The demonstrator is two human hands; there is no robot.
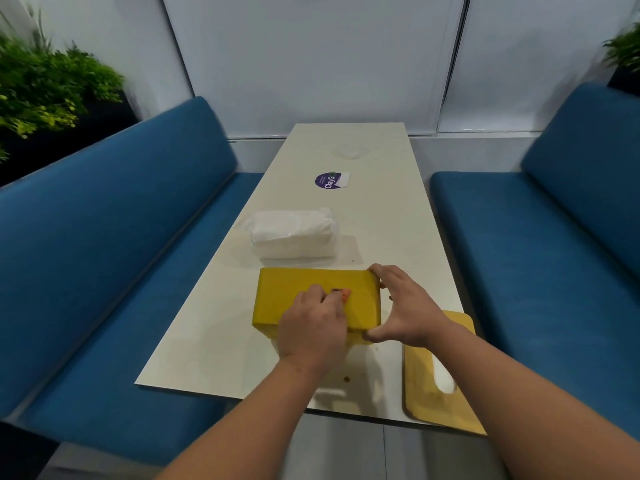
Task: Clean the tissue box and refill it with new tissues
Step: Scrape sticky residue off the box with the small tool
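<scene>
Leftmost, in the upper left of the frame, a green plant [41,84] is blurred and cut off by the edge, above a blue bench seat [114,244]. Toward the middle, a white counter [391,220] runs away from the camera. At its centre lies a pack of new tissues [294,233] in clear wrap, its outline soft and hard to read. Just below it in the frame sits the yellow tissue box [298,292], flat on the counter. The left hand [311,327] lies over the box's top, fingers curled down onto a small dark and orange spot there; whether they pinch something or only press cannot be told. The right hand [405,306] grips the box's right end, thumb on the near corner and fingers bent over the far edge, hiding that end. Farther up the counter is a purple round sticker [327,181] with partly legible print. At lower right, a wooden lid [422,386] with an oval slot lies on the counter, partly covered by the right forearm. Another blue seat [554,237] fills the right side.
</scene>
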